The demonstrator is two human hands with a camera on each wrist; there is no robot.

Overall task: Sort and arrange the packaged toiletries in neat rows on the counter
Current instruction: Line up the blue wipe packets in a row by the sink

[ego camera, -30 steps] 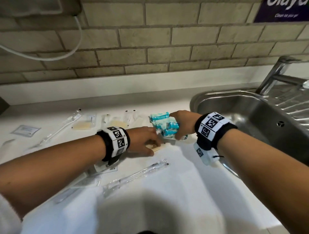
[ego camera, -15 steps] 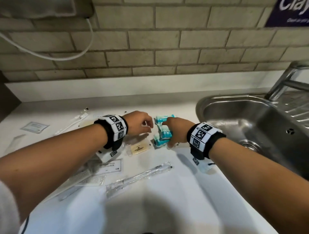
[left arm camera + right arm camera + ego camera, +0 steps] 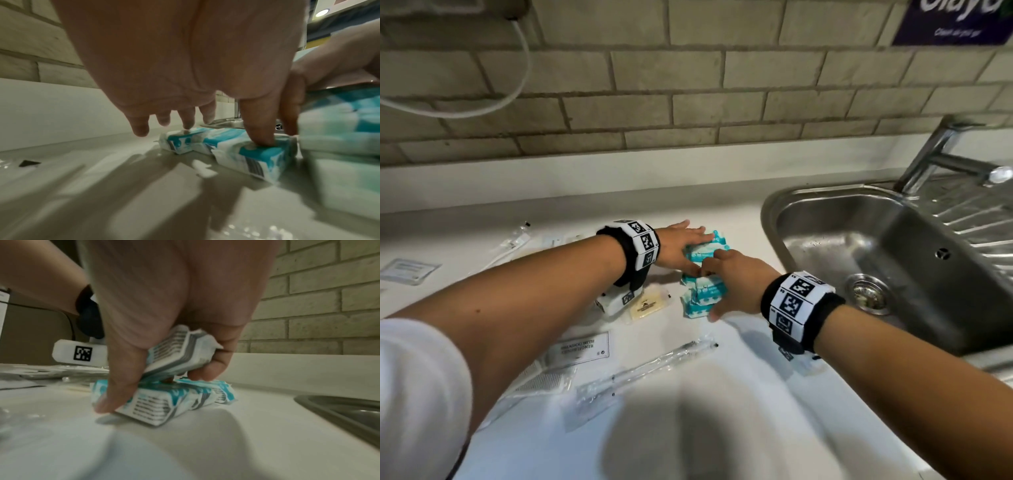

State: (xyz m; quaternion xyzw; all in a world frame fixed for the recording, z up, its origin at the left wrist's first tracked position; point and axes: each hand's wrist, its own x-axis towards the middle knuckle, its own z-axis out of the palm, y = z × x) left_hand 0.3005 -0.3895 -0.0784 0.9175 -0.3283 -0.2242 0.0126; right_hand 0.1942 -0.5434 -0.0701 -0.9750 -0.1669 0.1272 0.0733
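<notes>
Several teal-and-white packets point(image 3: 703, 298) lie clustered on the white counter point(image 3: 722, 411), just left of the sink. My left hand point(image 3: 681, 241) reaches over the far packets point(image 3: 705, 246) with its fingers straight. In the left wrist view its thumb point(image 3: 259, 129) presses down on one packet point(image 3: 252, 154). My right hand point(image 3: 729, 277) sits on the near packets. The right wrist view shows it gripping one teal packet point(image 3: 179, 350) between thumb and fingers, lifted just above two others point(image 3: 164, 400) lying flat.
A yellow sachet point(image 3: 649, 303), a shampoo sachet point(image 3: 580, 347), a wrapped toothbrush point(image 3: 650, 366) and a comb packet point(image 3: 541, 382) lie left and in front. More wrapped items point(image 3: 512, 241) lie at the far left. The steel sink point(image 3: 767, 219) and tap point(image 3: 941, 150) are right.
My left hand has moved right, away from the sachets, and now lies with straight fingers on the far teal packets. The right hand stays on the packet cluster.
</notes>
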